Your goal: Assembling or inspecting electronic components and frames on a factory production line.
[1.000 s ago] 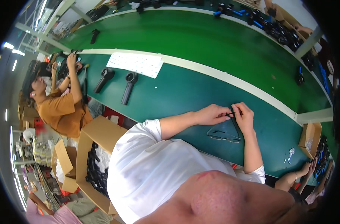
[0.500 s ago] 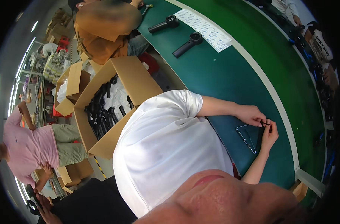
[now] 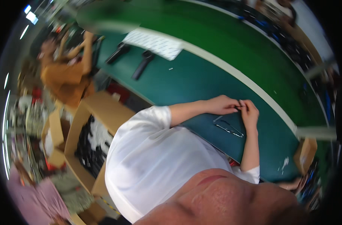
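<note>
One small dark part [image 3: 239,104], two hands pinching

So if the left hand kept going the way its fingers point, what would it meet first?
Almost at once the right hand: the left hand points at it, and both pinch a small dark part between their fingertips.

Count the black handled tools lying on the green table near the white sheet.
2: one black tool left of the white sheet, another just below it. More may be hidden.

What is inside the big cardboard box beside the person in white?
The cardboard box holds a heap of black parts and something white; too blurred to identify. The person's white sleeve covers its right side.
</note>
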`<state>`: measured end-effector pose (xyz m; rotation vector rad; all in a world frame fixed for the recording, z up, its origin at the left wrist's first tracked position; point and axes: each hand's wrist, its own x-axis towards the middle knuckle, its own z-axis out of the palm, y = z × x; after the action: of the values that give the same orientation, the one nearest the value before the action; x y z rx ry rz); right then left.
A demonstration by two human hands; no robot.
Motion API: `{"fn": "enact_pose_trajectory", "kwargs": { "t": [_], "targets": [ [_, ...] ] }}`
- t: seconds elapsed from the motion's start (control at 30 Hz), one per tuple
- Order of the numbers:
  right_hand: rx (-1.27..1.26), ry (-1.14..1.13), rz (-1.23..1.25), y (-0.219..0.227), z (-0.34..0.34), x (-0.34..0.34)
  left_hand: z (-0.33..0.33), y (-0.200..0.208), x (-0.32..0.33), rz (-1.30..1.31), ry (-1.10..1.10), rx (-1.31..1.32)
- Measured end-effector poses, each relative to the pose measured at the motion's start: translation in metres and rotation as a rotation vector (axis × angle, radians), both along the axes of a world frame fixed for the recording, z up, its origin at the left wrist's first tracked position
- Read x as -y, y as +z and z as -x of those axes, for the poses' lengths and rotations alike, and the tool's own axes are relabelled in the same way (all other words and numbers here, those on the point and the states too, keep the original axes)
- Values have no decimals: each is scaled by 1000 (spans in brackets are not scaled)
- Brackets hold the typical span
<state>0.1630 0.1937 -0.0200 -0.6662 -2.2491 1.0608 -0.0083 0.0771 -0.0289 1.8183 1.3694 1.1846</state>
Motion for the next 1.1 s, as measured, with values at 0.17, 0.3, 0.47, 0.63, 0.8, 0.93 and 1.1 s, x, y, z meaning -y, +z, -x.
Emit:
{"fn": "enact_pose_trajectory", "kwargs": {
  "t": [0.17, 0.3, 0.47, 0.63, 0.8, 0.93, 1.1],
  "targets": [
    [6, -55, -104, 4, 2, 1, 1, 3, -1, 98, 4, 36],
    [23, -64, -146, 9, -1, 1, -1, 10, -4, 168, -45, 50],
    [17, -72, -117, 10, -2, 0, -2, 15, -3, 191, -51, 84],
    [34, -71, -109, 14, -1, 1, -1, 14, -3, 190, -63, 80],
    [36, -72, -117, 14, -1, 1, 1, 11, -3, 180, -76, 73],
    [24, -76, -133, 12, 0, 1, 2, 13, -3, 143, -84, 50],
    [25, -70, -135, 9, 0, 0, 3, 12, -3, 145, -91, 51]
  ]
}}
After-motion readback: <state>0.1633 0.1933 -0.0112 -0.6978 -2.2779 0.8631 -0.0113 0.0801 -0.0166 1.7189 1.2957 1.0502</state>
